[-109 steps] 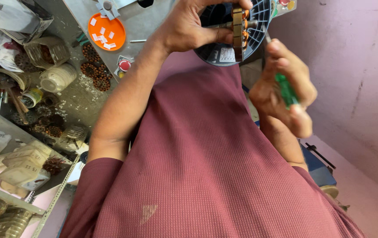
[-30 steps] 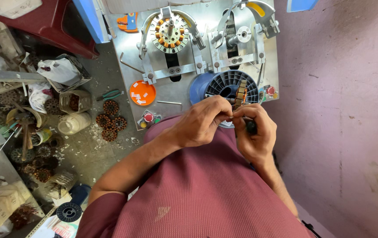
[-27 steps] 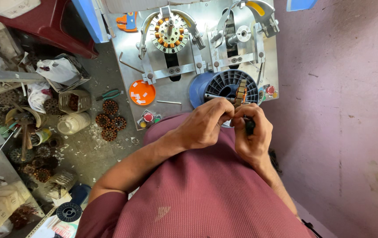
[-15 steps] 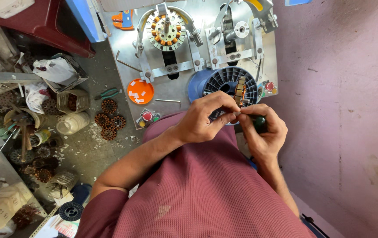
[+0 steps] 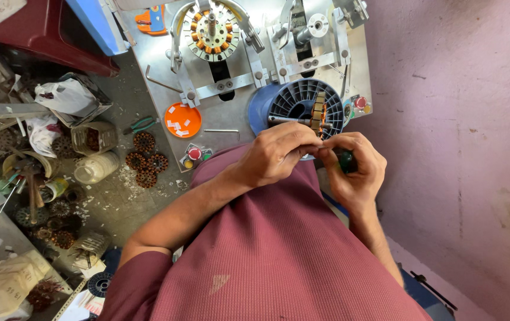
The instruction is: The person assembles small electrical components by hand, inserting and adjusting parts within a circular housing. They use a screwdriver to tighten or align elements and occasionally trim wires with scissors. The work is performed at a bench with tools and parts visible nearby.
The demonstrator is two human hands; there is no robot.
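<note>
Left hand (image 5: 275,154) fingertips pinch the small wound stator core with copper coils (image 5: 318,114), held edge-on over the black ribbed plastic spool (image 5: 299,101). Right hand (image 5: 353,169) is closed around a green-handled tool (image 5: 347,161), tip hidden. Winding apparently complete; finishing remains.

Left of the dark ribbed plastic spool (image 5: 300,102), bare grey metal plate (image 5: 236,126) lies open up to the round orange lid (image 5: 183,119); the wound stator fixture (image 5: 210,31) blocks behind.
</note>
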